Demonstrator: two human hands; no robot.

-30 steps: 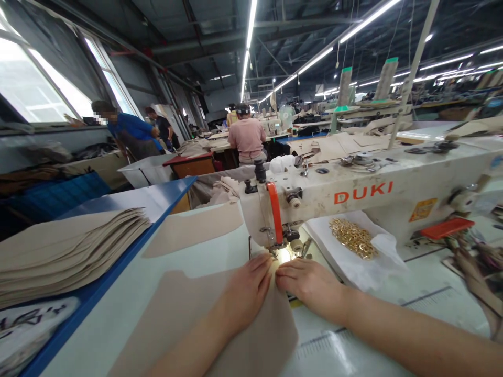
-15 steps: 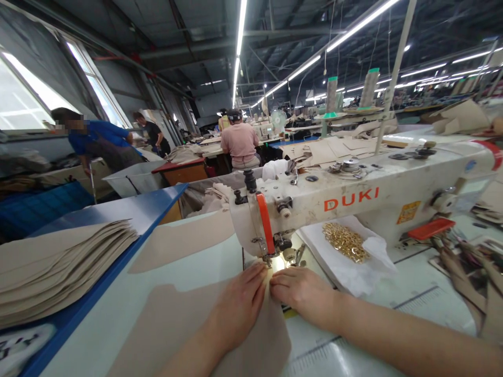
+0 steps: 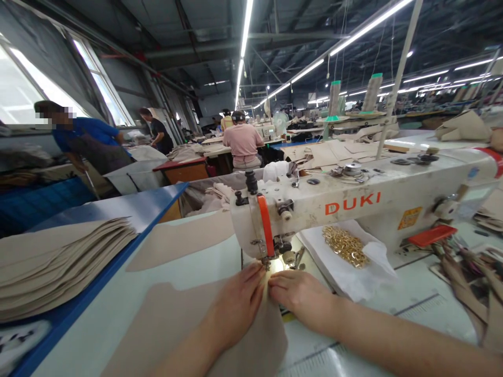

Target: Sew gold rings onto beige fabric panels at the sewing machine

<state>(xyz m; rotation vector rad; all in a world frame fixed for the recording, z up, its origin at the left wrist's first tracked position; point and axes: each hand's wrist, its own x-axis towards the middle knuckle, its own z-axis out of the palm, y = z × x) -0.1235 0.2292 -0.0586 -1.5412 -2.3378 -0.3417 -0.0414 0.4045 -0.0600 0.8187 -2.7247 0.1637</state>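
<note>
A beige fabric piece (image 3: pixel 168 319) lies on the sewing machine's pale table, its edge under the lit needle area. My left hand (image 3: pixel 239 299) presses on that piece just left of the presser foot (image 3: pixel 267 263), fingers closed together on it. From the other side, my right hand (image 3: pixel 296 293) pinches the fabric's edge, fingertips close to the left hand's. The white sewing machine (image 3: pixel 306 201), with an orange lever at its head, stands directly ahead. Stitching under the foot is hidden by my fingers.
Gold metal rings (image 3: pixel 346 246) lie on white paper (image 3: pixel 365 285) behind my right hand. Another beige piece (image 3: pixel 181 238) lies at the left, beside a stack of cut pieces (image 3: pixel 66 267) on a blue-edged table. Scraps (image 3: pixel 463 293) are at right. Co-workers stand or sit further back.
The fabric piece has shifted slightly left and towards me. Both hands stay at the needle area with little movement. The co-worker in blue at left has moved left in view.
</note>
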